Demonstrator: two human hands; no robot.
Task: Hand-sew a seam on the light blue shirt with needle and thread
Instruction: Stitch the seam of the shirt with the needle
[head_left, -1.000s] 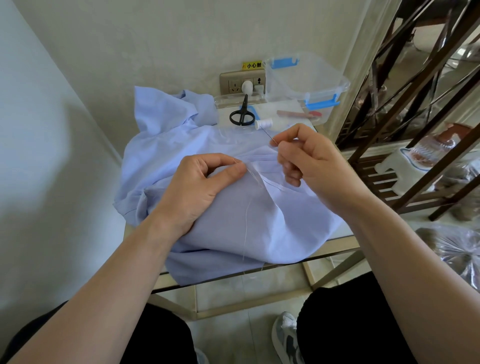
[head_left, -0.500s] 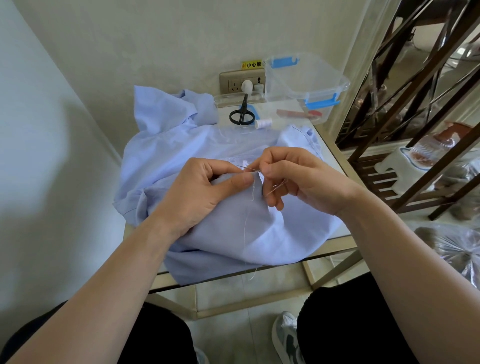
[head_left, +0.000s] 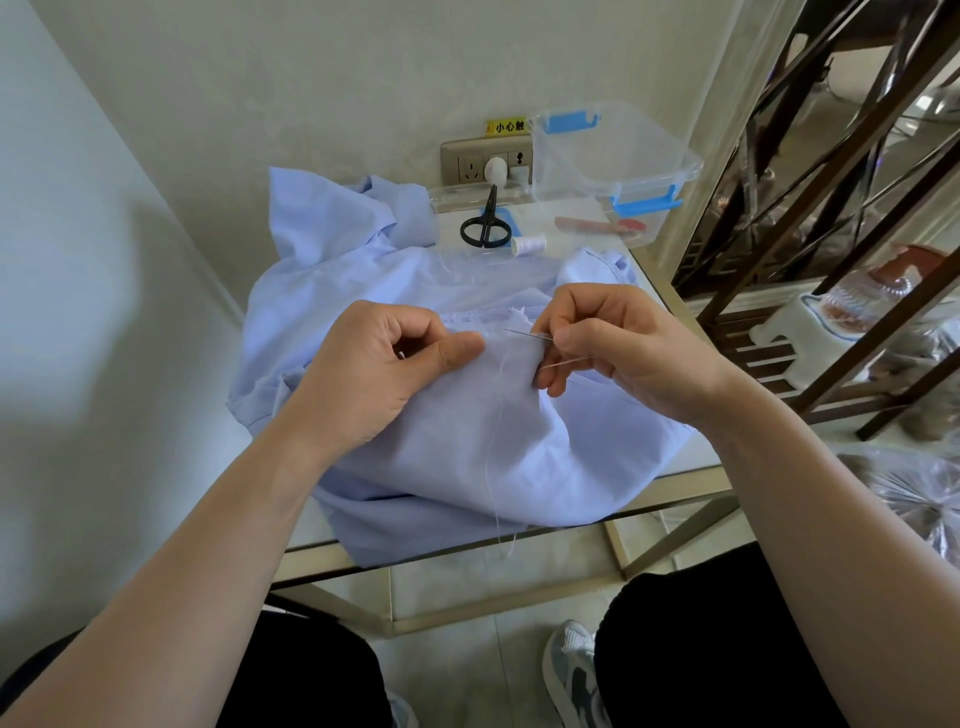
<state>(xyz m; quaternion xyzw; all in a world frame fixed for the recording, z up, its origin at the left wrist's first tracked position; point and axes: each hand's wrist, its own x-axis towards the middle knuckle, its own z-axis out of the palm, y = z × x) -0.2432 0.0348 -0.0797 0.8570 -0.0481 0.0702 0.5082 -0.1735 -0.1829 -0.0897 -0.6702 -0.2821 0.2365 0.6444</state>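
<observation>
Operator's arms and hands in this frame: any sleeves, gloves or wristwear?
Nothing worn. The left hand and right hand are ungloved. The left forearm and right forearm show no sleeve up to the frame edge, and no watch or bands are visible.

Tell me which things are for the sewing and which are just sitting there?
For the sewing: light blue shirt, needle, thread, left hand pinching the shirt, right hand pinching the needle.

Just lying about: scissors, thread spool, clear box, wall socket.
</observation>
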